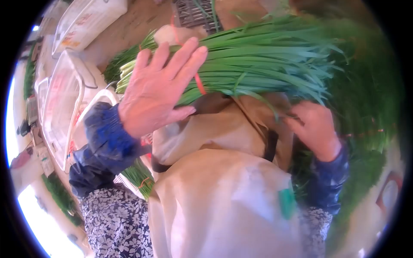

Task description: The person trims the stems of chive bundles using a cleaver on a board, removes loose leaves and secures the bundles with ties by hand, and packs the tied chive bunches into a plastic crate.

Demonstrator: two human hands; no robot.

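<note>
A large bunch of garlic chives (258, 62) lies crosswise in front of my body, pale cut ends on the left and leaf tips on the right. A red band (199, 83) goes round it. My left hand (161, 86) is open, with its fingers spread over the stem end of the bunch. Near the lower right of the leaves is my right hand (316, 128), its fingers curled in beside the tan apron (206, 133). What those fingers hold, if anything, is hidden. The bunch rests close above the apron's folded top.
White plastic baskets (60, 112) stand on the left, with another white crate (88, 23) behind. More greens (365, 94) are piled on the right, blurred. A smaller banded bunch (140, 178) sits low at my left. A dark grate-like crate (195, 16) is at the top.
</note>
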